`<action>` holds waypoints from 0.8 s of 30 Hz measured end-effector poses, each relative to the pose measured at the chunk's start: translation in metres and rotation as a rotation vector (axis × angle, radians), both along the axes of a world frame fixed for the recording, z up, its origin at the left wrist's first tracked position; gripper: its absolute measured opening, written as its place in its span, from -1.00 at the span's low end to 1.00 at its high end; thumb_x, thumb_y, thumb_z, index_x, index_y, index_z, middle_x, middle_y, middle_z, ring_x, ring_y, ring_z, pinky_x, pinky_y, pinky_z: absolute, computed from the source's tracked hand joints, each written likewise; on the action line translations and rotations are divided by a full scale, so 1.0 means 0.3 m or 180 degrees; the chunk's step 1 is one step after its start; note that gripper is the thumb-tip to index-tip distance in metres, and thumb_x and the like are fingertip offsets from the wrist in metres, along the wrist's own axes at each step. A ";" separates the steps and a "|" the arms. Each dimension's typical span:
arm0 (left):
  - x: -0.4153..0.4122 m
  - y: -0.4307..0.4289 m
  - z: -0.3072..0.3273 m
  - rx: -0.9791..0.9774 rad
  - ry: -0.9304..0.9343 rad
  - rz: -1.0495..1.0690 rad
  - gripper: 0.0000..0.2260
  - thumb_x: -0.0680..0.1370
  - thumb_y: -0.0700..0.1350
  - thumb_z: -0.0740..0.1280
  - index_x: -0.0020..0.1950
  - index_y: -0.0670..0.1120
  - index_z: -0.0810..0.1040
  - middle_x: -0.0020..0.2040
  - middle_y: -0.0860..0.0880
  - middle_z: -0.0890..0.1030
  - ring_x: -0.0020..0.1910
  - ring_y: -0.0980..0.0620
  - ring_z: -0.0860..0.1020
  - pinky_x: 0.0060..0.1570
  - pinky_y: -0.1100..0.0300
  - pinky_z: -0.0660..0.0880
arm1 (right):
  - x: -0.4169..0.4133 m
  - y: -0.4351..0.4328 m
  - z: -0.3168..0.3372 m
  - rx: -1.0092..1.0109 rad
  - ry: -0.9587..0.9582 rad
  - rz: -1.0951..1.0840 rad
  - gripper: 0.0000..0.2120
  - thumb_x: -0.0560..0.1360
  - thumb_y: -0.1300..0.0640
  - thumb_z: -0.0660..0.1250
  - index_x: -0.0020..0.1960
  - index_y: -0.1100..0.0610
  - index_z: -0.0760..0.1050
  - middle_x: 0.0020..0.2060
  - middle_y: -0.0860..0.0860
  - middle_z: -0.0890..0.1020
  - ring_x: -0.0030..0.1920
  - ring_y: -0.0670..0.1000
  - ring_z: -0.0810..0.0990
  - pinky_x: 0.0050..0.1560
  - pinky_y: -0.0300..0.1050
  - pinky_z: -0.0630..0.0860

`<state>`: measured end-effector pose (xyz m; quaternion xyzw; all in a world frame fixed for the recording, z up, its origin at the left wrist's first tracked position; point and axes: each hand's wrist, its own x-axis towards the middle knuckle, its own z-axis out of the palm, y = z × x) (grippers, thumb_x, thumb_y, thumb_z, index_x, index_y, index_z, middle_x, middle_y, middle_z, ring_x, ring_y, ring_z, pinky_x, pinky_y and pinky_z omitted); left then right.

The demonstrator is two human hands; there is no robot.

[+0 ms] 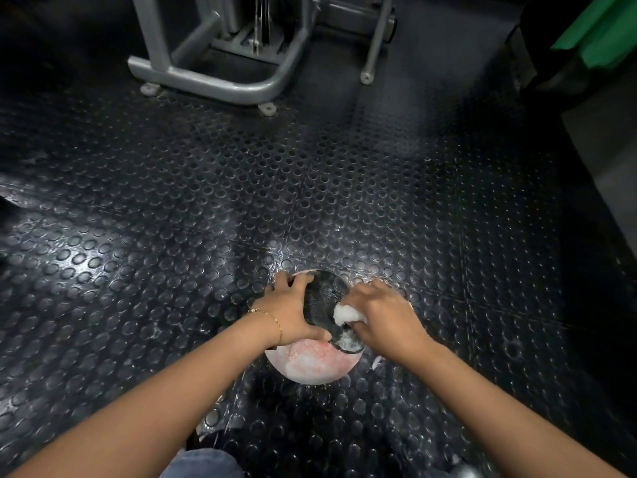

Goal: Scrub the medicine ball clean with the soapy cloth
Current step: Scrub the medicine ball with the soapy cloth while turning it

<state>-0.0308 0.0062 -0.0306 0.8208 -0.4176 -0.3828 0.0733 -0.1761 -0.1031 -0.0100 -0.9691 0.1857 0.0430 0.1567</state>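
A pink and black medicine ball (pixel 310 360) rests on the studded rubber floor just in front of me, its surface wet and foamy. My left hand (pixel 287 310) lies flat over its left side, fingers spread across the top, a thin gold bracelet on the wrist. My right hand (pixel 382 319) presses a white soapy cloth (pixel 346 313) against the black panel on the ball's right side. Most of the cloth is hidden inside that hand.
Black studded rubber flooring (pixel 206 219) with wet patches surrounds the ball. A grey steel gym machine frame (pixel 220 81) stands at the back. A green object (pixel 599 32) sits at the far right. My knee in blue jeans (pixel 203 465) shows at the bottom edge.
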 end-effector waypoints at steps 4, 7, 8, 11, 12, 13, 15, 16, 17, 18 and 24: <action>-0.019 -0.012 0.001 0.0064 -0.0251 -0.0082 -0.07 0.33 0.27 0.44 0.51 0.07 -0.02 0.39 -0.10 0.12 0.32 -0.16 0.32 0.20 -0.03 0.44 | 0.038 -0.033 -0.006 -0.0039 -0.0034 -0.0205 -0.74 0.46 0.21 0.25 0.12 0.03 0.52 0.05 -0.08 0.55 0.06 -0.02 0.41 0.13 -0.18 0.31; -0.017 -0.022 0.003 0.0122 -0.0208 -0.0005 -0.07 0.32 0.27 0.44 0.51 0.07 -0.02 0.41 -0.11 0.10 0.33 -0.16 0.33 0.21 -0.03 0.43 | 0.053 -0.035 -0.009 -0.0027 -0.0043 -0.0397 -0.75 0.48 0.19 0.24 0.14 0.04 0.52 0.10 -0.05 0.55 0.14 0.01 0.41 0.27 -0.12 0.28; -0.011 -0.023 0.004 0.0116 -0.0111 0.0051 -0.07 0.32 0.26 0.46 0.50 0.08 -0.01 0.41 -0.11 0.09 0.33 -0.16 0.33 0.23 -0.03 0.42 | 0.047 -0.028 -0.006 -0.0021 -0.0024 -0.0352 -0.74 0.47 0.21 0.25 0.14 0.05 0.52 0.09 -0.06 0.55 0.13 0.01 0.41 0.28 -0.10 0.29; 0.013 -0.018 0.003 0.0062 0.0092 0.0178 -0.09 0.32 0.23 0.47 0.50 0.09 0.00 0.39 -0.11 0.11 0.31 -0.13 0.35 0.24 0.01 0.42 | 0.015 -0.005 -0.004 0.0055 -0.0144 -0.0119 -0.73 0.41 0.25 0.27 0.08 0.05 0.54 0.00 -0.05 0.56 -0.03 -0.04 0.37 0.13 -0.06 0.40; 0.018 -0.014 0.001 0.0048 0.0092 0.0186 -0.09 0.33 0.24 0.47 0.49 0.10 0.00 0.39 -0.10 0.11 0.29 -0.12 0.37 0.22 0.01 0.42 | 0.012 -0.007 -0.007 0.0088 -0.0146 -0.0131 -0.73 0.41 0.25 0.28 0.08 0.06 0.54 0.00 -0.06 0.56 -0.04 -0.06 0.35 0.10 -0.08 0.41; 0.019 -0.010 -0.002 0.0034 0.0070 0.0191 -0.09 0.33 0.25 0.46 0.49 0.10 0.00 0.39 -0.10 0.10 0.29 -0.12 0.37 0.21 0.01 0.43 | 0.017 -0.014 -0.010 0.0119 -0.0127 -0.0201 -0.74 0.43 0.23 0.29 0.10 0.05 0.53 0.02 -0.06 0.53 -0.02 -0.07 0.35 0.09 -0.13 0.40; 0.012 -0.004 -0.009 0.0001 0.0001 0.0218 -0.09 0.33 0.27 0.44 0.50 0.10 -0.01 0.41 -0.11 0.09 0.31 -0.12 0.36 0.22 0.00 0.43 | 0.045 -0.030 -0.008 0.0350 -0.0147 -0.0549 -0.76 0.47 0.14 0.31 0.13 0.04 0.52 0.04 -0.06 0.46 0.00 -0.08 0.38 0.06 -0.21 0.38; 0.007 0.000 -0.013 -0.0009 -0.0016 0.0252 -0.09 0.33 0.27 0.44 0.50 0.09 -0.01 0.41 -0.12 0.09 0.32 -0.13 0.34 0.23 -0.01 0.42 | 0.063 -0.036 -0.007 0.0530 -0.0220 -0.0725 -0.75 0.47 0.10 0.33 0.15 0.04 0.52 0.04 -0.05 0.44 0.00 -0.07 0.41 0.06 -0.19 0.40; 0.002 0.005 -0.017 -0.0017 -0.0014 0.0297 -0.09 0.33 0.26 0.45 0.50 0.09 -0.02 0.42 -0.12 0.09 0.34 -0.14 0.33 0.24 -0.02 0.42 | 0.080 -0.037 -0.008 0.0649 -0.0278 -0.0827 -0.73 0.46 0.08 0.34 0.16 0.03 0.52 0.03 -0.05 0.44 0.00 -0.06 0.43 0.07 -0.16 0.42; -0.002 0.012 -0.019 -0.0029 0.0003 0.0343 -0.09 0.33 0.26 0.45 0.50 0.09 -0.03 0.42 -0.13 0.08 0.34 -0.14 0.32 0.24 -0.02 0.41 | 0.092 -0.032 -0.005 0.0675 -0.0288 -0.0865 -0.72 0.45 0.07 0.36 0.15 0.02 0.51 0.03 -0.05 0.46 0.02 -0.05 0.44 0.08 -0.15 0.42; -0.016 0.100 -0.042 -0.0289 0.0136 0.0392 -0.05 0.34 0.24 0.44 0.50 0.20 -0.13 0.45 -0.06 -0.02 0.40 -0.11 0.24 0.28 0.02 0.41 | 0.048 0.015 -0.012 0.0654 -0.0258 -0.0605 -0.73 0.43 0.13 0.39 0.12 0.06 0.53 0.01 -0.10 0.48 -0.04 -0.13 0.47 0.03 -0.35 0.43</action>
